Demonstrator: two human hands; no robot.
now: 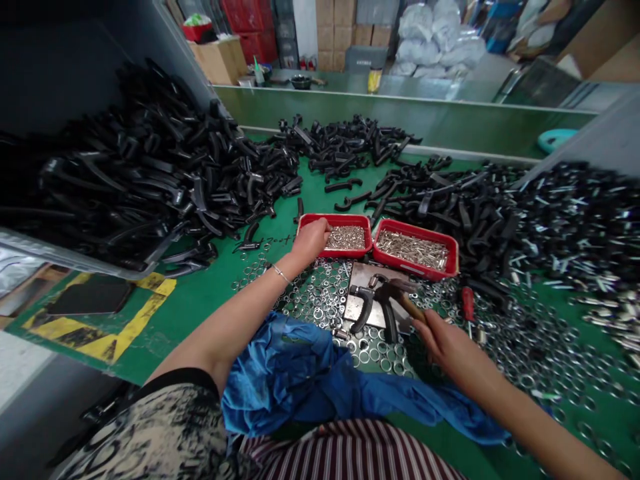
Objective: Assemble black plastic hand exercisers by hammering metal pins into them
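Right hand [434, 333] closed on hammer [413, 309], head over metal plate [354, 307] just left of that grip. Left hand [313, 239] at red tray [350, 254]; can't tell if pinching anything. Green bench [313, 193] around both, steel rings [315, 293] scattered. Cartons [334, 33], white sacks [435, 40] far beyond.

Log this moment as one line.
left hand: at left red tray | right hand: holding hammer over metal plate | blue cloth: nearer body
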